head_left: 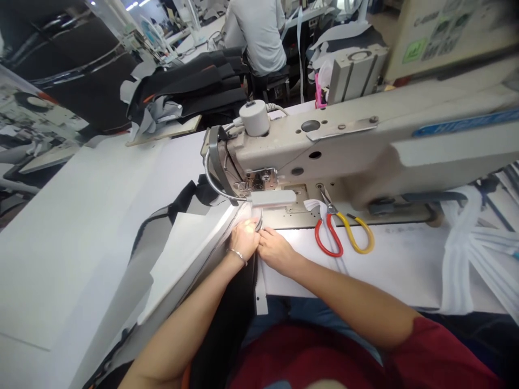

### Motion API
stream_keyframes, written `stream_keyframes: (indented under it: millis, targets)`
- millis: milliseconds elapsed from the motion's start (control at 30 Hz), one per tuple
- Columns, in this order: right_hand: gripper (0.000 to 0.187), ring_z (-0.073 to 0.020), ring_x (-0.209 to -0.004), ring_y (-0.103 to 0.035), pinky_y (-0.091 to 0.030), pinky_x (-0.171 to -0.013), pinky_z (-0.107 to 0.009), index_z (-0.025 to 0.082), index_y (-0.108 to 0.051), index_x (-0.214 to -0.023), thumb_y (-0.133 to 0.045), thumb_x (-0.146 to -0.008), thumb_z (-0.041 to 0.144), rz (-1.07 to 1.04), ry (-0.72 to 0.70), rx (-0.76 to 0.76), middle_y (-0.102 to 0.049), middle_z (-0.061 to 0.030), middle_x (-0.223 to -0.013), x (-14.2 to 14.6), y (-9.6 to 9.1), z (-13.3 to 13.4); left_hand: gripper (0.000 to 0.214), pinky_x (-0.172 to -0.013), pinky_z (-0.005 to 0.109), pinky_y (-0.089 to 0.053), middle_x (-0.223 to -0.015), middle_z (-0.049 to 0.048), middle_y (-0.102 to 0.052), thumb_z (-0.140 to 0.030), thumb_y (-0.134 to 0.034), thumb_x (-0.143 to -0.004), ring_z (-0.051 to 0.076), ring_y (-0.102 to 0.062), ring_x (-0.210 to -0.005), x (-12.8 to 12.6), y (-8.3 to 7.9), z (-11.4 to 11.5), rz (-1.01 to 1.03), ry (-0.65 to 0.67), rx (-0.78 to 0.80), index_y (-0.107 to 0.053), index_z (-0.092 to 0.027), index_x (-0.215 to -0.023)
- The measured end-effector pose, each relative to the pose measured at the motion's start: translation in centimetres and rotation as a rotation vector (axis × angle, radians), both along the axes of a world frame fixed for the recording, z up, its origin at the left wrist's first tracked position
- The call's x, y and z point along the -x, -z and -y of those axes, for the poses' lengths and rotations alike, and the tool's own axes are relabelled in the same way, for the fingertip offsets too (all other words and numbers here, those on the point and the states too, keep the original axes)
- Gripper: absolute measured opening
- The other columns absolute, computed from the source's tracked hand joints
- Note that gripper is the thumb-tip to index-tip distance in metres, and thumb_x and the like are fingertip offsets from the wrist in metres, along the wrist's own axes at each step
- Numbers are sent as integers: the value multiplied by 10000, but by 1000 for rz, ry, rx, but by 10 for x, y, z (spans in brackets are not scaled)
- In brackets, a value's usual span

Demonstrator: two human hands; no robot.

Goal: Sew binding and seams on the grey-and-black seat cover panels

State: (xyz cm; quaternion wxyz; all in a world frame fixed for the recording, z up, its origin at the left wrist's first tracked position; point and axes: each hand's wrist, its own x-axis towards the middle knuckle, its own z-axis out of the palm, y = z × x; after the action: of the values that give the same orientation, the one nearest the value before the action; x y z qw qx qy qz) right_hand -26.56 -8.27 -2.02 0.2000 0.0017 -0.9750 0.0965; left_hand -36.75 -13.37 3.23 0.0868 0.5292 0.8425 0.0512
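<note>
Pinches cloth (235, 302) edge with nearly closed fingers of left hand (245, 236) and right hand (275, 249), just in front of machine (292, 156); can't see exact grip. Can make out "C-" on control box (478, 46), not the rest. Can't fully read blurred blue label (466, 123) on machine.

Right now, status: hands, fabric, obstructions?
Left hand and right hand together at black fabric, before sewing machine. Fabric trails down from hands. Scissors lie right, apart from hands.
</note>
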Motion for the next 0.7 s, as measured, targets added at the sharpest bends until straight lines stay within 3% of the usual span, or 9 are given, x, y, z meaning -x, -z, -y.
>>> stream_keyframes:
  millis: [233,400,533,700]
  targets:
    - [160,-194,-871,-472,-315,-875,-393,141,-628,-705,-481,-769,133,44,-7,58,-592,-63,-763,1,2,-5,343,-933,275,-377,-1080,53,-588,-91,-409,-645,187,-514,-1015,-6,0,-4,27,-79,21,-624,-121,-911]
    - [179,-192,-898,-480,-329,-884,-384,111,-622,-775,-444,-789,111,-18,5,66,-596,-94,-840,5,9,-14,356,-918,281,-387,-1071,68,-592,-93,-408,-649,201,-519,-1009,-5,0,-17,9,-133,22,-618,-115,-935]
    - [203,-211,-982,-460,-332,-906,-377,71,-611,-868,-426,-792,110,-77,-52,15,-583,-139,-929,5,16,-16,339,-909,269,-392,-1070,59,-593,-104,-412,-650,194,-523,-1009,0,0,-22,27,-125,-4,-625,-131,-912]
    - [207,-212,-940,-489,-318,-932,-406,86,-624,-812,-422,-789,120,-57,-146,-14,-602,-125,-856,8,16,-14,318,-905,257,-395,-1053,61,-603,-110,-419,-649,187,-527,-1002,4,0,-19,22,-116,-5,-633,-133,-882]
